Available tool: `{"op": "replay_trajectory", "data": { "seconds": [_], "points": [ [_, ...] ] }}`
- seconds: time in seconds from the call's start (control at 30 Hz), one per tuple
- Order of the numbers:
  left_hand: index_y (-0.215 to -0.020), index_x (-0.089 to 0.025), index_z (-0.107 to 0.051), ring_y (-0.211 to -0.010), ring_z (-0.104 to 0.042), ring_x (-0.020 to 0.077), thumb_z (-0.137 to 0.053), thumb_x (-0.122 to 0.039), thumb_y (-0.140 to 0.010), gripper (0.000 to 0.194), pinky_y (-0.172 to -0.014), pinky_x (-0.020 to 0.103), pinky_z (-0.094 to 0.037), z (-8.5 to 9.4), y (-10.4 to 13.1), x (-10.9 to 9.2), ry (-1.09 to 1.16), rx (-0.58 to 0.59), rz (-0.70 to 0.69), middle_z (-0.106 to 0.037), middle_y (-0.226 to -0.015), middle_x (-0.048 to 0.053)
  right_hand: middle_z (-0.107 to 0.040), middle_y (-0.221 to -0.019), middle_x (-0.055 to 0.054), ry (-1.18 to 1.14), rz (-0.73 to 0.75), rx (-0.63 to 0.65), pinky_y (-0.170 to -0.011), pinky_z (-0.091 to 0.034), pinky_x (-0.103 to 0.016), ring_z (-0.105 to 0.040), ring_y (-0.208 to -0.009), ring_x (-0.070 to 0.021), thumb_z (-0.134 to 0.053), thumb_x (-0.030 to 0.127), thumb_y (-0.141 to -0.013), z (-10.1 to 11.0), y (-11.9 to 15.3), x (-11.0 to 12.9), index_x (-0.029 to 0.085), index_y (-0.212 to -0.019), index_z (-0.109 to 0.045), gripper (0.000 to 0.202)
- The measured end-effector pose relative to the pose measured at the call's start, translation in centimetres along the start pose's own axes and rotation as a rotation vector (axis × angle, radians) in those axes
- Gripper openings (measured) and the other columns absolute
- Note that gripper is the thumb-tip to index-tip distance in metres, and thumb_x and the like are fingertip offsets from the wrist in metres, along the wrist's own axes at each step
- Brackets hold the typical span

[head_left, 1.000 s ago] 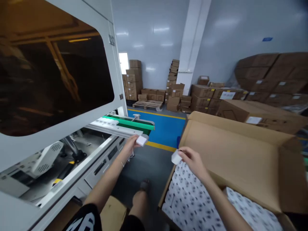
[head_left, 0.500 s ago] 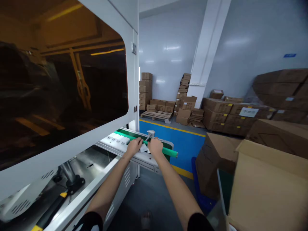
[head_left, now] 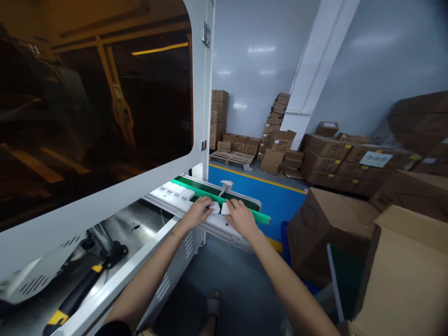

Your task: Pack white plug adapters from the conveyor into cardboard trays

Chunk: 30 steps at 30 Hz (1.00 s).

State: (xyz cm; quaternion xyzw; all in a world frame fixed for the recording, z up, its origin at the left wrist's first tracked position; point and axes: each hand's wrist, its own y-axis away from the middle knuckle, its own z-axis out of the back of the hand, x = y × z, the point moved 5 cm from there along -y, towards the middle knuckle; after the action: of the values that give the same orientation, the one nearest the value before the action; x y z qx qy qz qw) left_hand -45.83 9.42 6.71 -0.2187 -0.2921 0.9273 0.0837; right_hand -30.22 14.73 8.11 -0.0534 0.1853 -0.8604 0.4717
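Several white blocks with small dark prongs or slots, like plug adapters (head_left: pixel 175 190), sit in a row on the narrow conveyor (head_left: pixel 229 229) that comes out of the machine. Beside them a green bar (head_left: pixel 262 218) runs along the belt. My left hand (head_left: pixel 199 213) has its fingers closed on a white adapter (head_left: pixel 215 208) near the conveyor's end. Just to the right, my right hand (head_left: pixel 242 216) grips another white adapter (head_left: pixel 225 209), its fingers lying by the green bar. A small gap separates the two pieces. My fingers partly cover both.
On the left stands the white machine (head_left: pixel 201 102) with a dark amber window. Below it lies a black-and-yellow handle (head_left: pixel 75 298). An open carton (head_left: pixel 406 270) and a closed one (head_left: pixel 329 228) stand at the right. Stacked boxes (head_left: pixel 325 149) line the back wall.
The view has shifted, with the machine appearing larger. My right hand has turned and moved slightly right, its fingers now on a white adapter. My left hand stays at the conveyor, fingers on the other piece.
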Motion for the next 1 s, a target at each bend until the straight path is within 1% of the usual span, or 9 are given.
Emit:
{"op": "replay_trajectory", "data": {
  "seconds": [0.1,0.2,0.37,0.5,0.67,0.77,0.83,0.9,1.0],
  "points": [
    [-0.093,-0.019,-0.057,-0.100,-0.054,0.0209,-0.045,-0.019,-0.088,0.013,-0.089,0.037,-0.045,0.5,0.1,-0.2,0.006,0.042,-0.097,-0.060,-0.102,0.009,-0.056,-0.113,-0.014,-0.018,-0.076,0.042,-0.070,-0.052,-0.030,-0.058,-0.096,-0.0230,-0.048,0.024,-0.089,-0.1,-0.2,1.1,0.014,-0.125,-0.047,0.037],
    [-0.095,-0.018,-0.056,-0.106,-0.052,0.0220,-0.041,-0.016,-0.088,0.017,-0.092,0.039,-0.045,0.4,0.4,-0.5,-0.038,0.105,-0.185,-0.059,-0.110,0.011,-0.056,-0.113,-0.017,-0.013,-0.140,0.052,-0.069,-0.053,-0.030,-0.061,-0.090,-0.0222,-0.041,0.016,-0.091,-0.2,-0.3,1.9,0.011,-0.125,-0.047,0.035],
    [-0.095,-0.019,-0.057,-0.107,-0.053,0.0227,-0.037,-0.016,-0.090,0.021,-0.091,0.039,-0.046,0.4,0.8,-1.0,-0.142,0.128,-0.229,-0.059,-0.110,0.012,-0.055,-0.116,-0.023,0.010,-0.132,0.092,-0.069,-0.053,-0.030,-0.062,-0.092,-0.0228,-0.030,0.007,-0.090,-0.3,-0.3,2.2,0.005,-0.127,-0.045,0.039],
    [-0.100,-0.019,-0.056,-0.108,-0.055,0.0236,-0.039,-0.019,-0.090,0.020,-0.089,0.038,-0.047,0.2,0.7,-0.6,-0.144,0.139,-0.153,-0.057,-0.119,0.012,-0.054,-0.119,-0.021,-0.033,-0.122,0.069,-0.073,-0.051,-0.030,-0.060,-0.095,-0.0235,-0.033,0.014,-0.093,0.0,0.0,1.8,0.006,-0.130,-0.044,0.039],
    [-0.097,-0.020,-0.053,-0.087,-0.060,0.0187,-0.054,-0.027,-0.082,0.016,-0.078,0.031,-0.047,-0.3,0.0,0.5,0.122,0.154,0.085,-0.061,-0.110,0.007,-0.058,-0.107,-0.015,-0.128,-0.133,0.044,-0.079,-0.048,-0.031,-0.057,-0.098,-0.0239,-0.042,0.024,-0.093,0.1,0.7,1.2,0.009,-0.123,-0.050,0.035],
    [-0.097,-0.020,-0.053,-0.093,-0.055,0.0207,-0.057,-0.025,-0.080,0.018,-0.082,0.033,-0.045,-0.3,-0.4,-0.1,0.119,0.183,0.062,-0.060,-0.105,0.005,-0.057,-0.102,-0.013,-0.151,-0.149,0.025,-0.080,-0.047,-0.033,-0.055,-0.099,-0.0259,-0.047,0.031,-0.090,0.1,1.4,0.5,0.012,-0.110,-0.057,0.029],
    [-0.104,-0.021,-0.055,-0.096,-0.050,0.0229,-0.058,-0.024,-0.079,0.025,-0.087,0.037,-0.042,-0.1,-0.5,-0.7,-0.002,0.138,0.010,-0.056,-0.102,0.005,-0.055,-0.102,-0.013,-0.170,-0.110,-0.001,-0.082,-0.046,-0.035,-0.052,-0.102,-0.0274,-0.052,0.032,-0.087,0.2,1.8,0.1,0.012,-0.108,-0.057,0.029],
    [-0.108,-0.021,-0.057,-0.097,-0.047,0.0244,-0.059,-0.027,-0.080,0.028,-0.090,0.040,-0.041,0.1,-0.3,-1.1,-0.133,0.025,0.000,-0.051,-0.098,0.007,-0.053,-0.107,-0.013,-0.197,-0.057,-0.038,-0.085,-0.044,-0.036,-0.050,-0.105,-0.0271,-0.054,0.026,-0.085,0.3,2.0,-0.2,0.012,-0.108,-0.056,0.027],
    [-0.104,-0.019,-0.060,-0.093,-0.048,0.0239,-0.059,-0.029,-0.080,0.025,-0.086,0.040,-0.044,0.1,0.5,-1.0,-0.244,-0.152,0.082,-0.045,-0.094,0.007,-0.054,-0.111,-0.011,-0.297,0.000,-0.060,-0.083,-0.044,-0.033,-0.051,-0.105,-0.0244,-0.054,0.022,-0.085,0.3,1.9,-0.2,0.015,-0.101,-0.054,0.017]
  ]
}}
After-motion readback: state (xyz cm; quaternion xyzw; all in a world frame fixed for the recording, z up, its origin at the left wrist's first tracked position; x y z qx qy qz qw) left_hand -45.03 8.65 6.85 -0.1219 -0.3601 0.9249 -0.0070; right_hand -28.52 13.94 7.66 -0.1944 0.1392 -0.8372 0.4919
